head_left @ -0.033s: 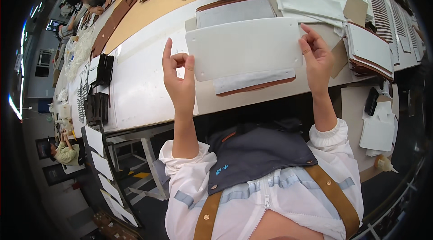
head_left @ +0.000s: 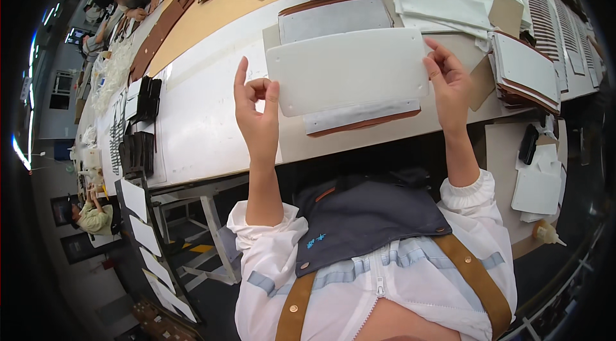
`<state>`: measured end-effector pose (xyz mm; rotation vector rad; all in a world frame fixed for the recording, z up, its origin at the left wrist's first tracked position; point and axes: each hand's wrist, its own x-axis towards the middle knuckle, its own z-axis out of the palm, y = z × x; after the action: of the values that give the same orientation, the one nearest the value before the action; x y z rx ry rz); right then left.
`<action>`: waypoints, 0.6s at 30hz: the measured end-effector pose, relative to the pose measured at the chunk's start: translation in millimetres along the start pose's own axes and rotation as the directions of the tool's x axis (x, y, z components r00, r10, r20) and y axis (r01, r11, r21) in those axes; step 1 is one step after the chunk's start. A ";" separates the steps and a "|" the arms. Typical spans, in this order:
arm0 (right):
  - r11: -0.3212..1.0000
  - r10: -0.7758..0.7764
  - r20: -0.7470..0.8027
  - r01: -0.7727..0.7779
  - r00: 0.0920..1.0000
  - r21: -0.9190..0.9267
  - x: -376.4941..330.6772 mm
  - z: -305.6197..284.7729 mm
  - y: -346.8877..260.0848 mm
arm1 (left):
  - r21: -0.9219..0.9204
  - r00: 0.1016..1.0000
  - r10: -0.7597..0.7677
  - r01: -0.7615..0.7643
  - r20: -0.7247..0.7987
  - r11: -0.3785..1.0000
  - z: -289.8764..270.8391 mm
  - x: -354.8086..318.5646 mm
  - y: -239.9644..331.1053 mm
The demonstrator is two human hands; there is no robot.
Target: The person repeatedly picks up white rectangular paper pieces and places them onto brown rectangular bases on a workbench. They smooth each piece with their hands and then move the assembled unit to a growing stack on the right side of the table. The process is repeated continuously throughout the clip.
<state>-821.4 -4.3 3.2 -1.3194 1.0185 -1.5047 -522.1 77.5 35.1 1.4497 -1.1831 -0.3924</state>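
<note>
The tabletop [head_left: 199,116] extends ahead of both grips and away to the left. The sheet, white with rounded corners [head_left: 350,71], is suspended between the grips, facing the wearer. Left grip [head_left: 256,107]: grasping the sheet's left edge between thumb and curled fingers, index finger raised clear. Right grip [head_left: 452,84]: grasping the right edge between thumb and fingers. The right stack [head_left: 529,71], white-topped with brown layers, lies right of the right grip. Rear panels [head_left: 337,19], pale with brown edges, lie beyond and between the grips; front panels [head_left: 362,118], similarly edged, lie between the grips on the near side. A bottle [head_left: 547,233] lies below and right of the right grip. Small round marks [head_left: 278,59] appear near the sheet's corners.

Change: the left grip sits slightly farther right, and the sheet's left end shifts with it; the right grip is almost unchanged. This reads as a minor adjustment in hand; the sheet remains unreleased.

Visibility: the sheet hides the area between rear and front panels, so whether they form one pile cannot be told. Fingertips behind the sheet are concealed. Whether the marks are holes is unclear.
</note>
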 end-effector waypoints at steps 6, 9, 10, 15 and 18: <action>0.948 0.260 0.042 -0.247 0.965 -0.199 -16.1 -19.1 54.0 | 0.003 0.955 -0.258 0.260 0.147 0.966 15.0 -37.4 -55.8; 0.932 0.277 0.042 -0.258 0.960 -0.255 -21.1 -22.4 64.4 | 0.097 0.919 -0.341 0.328 0.196 0.940 17.3 -47.2 -67.5; 0.926 0.274 0.042 -0.251 0.961 -0.280 -21.8 -22.7 66.3 | 0.114 0.922 -0.347 0.331 0.173 0.937 19.8 -48.9 -68.5; 0.916 0.258 0.026 -0.236 0.966 -0.325 -23.0 -20.9 74.5 | 0.172 0.931 -0.312 0.282 0.190 0.944 21.8 -47.8 -74.2; 0.903 0.248 0.015 -0.225 0.969 -0.366 -23.0 -16.9 68.2 | 0.193 0.929 -0.319 0.283 0.189 0.939 23.2 -45.0 -75.9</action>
<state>-830.6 -1.5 -70.1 -1.4221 1.4113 -1.1193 -527.1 88.3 -55.4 1.7756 -1.1866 -0.6965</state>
